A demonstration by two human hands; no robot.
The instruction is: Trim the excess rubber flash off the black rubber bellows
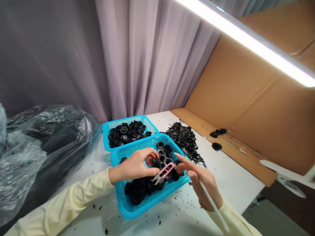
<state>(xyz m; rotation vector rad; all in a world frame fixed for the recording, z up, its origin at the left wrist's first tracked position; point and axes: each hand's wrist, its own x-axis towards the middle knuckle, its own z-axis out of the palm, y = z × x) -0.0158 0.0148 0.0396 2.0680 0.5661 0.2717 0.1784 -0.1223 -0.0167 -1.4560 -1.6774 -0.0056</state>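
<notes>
My left hand (137, 165) reaches into the near blue basket (128, 205) and pinches a black rubber part (156, 163) among several like it. My right hand (200, 178) hovers over the basket's right edge and holds pink thread snips (164, 172) by the handle, blades pointing left toward the parts. Both arms wear pale yellow sleeves. A second blue basket (108, 126) behind the first is filled with black rubber rings.
A heap of black trimmings (185, 139) lies right of the baskets, and black crumbs dot the white table (226, 177). A clear plastic bag (41, 144) bulges at left. A cardboard wall (246, 105) stands at right with loose black parts (218, 132) at its foot.
</notes>
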